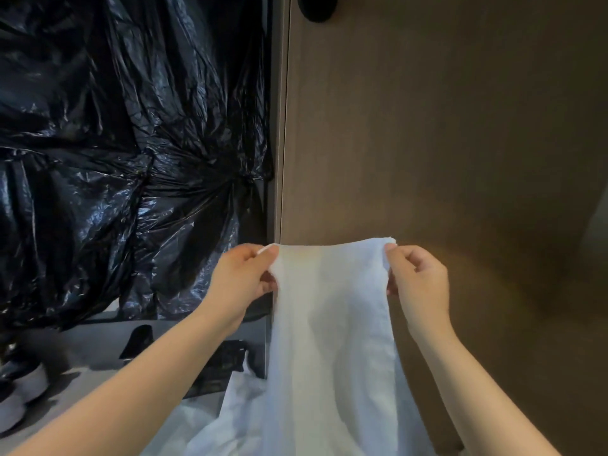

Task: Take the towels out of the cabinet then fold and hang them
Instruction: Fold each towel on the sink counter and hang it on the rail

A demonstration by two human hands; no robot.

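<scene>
Before a brown cabinet door (427, 126), both hands' fingers (268, 255) pinch the towel's (332, 324) top corners.

A brown wood-grain panel (444, 126) fills the view from 12 to 5 o'clock, and its pale edge strip (283, 126) runs upright just left of centre. A round black knob (317, 8) sits at 12 o'clock. Crinkled black plastic sheeting (115, 126) covers the area from 9 to 11 o'clock and catches bluish glints. Below it, toward 8 o'clock, lies a flat grey surface (82, 350), with what look like grey shoes (23, 399) at its far left. A faint warm glow falls on the panel near 3 o'clock.
</scene>
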